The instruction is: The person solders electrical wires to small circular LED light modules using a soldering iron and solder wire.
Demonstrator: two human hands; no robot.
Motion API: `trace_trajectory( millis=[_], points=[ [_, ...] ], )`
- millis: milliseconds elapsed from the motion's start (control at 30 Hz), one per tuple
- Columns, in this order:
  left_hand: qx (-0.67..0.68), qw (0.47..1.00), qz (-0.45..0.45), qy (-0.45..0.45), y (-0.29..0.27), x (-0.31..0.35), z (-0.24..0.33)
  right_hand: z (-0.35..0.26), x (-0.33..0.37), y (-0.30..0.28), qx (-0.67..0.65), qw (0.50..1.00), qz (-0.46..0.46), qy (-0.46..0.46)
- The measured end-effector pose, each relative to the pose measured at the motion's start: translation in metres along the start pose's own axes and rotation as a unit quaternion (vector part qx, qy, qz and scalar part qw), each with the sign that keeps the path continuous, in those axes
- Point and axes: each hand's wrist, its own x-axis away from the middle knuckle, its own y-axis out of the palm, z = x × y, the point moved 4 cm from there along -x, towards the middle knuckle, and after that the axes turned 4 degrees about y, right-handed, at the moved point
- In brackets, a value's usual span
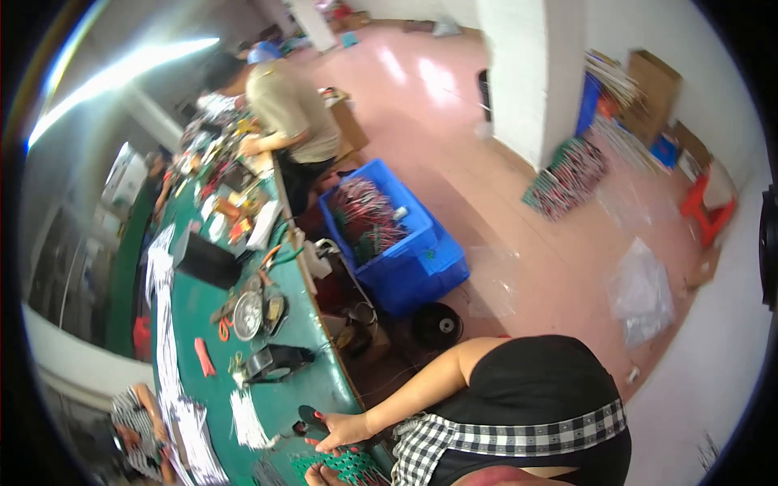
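Observation:
My right hand (344, 431), on an arm from a black sleeve, is closed above the near edge of the green table. Its fingers are pinched together, and what they hold cannot be made out. Against its fingers lies a dark oval thing (312, 416). Below it, cut by the lower rim, my left hand (324, 476) has its fingers bent at the edge of a green circuit board (348, 465) with rows of small parts. A bundle of white wires (248, 419) lies just past my hands, beside a black stand-like device (275, 364).
Orange-handled scissors (226, 327), a round metal dish (249, 314) and a black box (207, 257) stand along the table (304, 324). Blue crates (421, 271) with wired boards sit on the floor beside it. One person (292, 109) works farther up, another (138, 425) across the table.

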Motion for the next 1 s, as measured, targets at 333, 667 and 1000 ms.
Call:
trace_trajectory(
  millis=[333,667,1000],
  points=[
    [0.083,0.99,0.111,0.026,-0.015,-0.021,-0.011,0.019,-0.046,0.012,-0.025,0.999,0.02,0.042],
    [0.071,0.991,0.109,-0.026,-0.036,-0.03,-0.048,0.013,-0.084,0.049,-0.027,0.994,-0.035,0.098],
    [0.135,0.984,0.092,-0.064,-0.032,-0.038,-0.073,0.035,-0.09,0.042,0.026,0.989,-0.06,0.135]
  ],
)
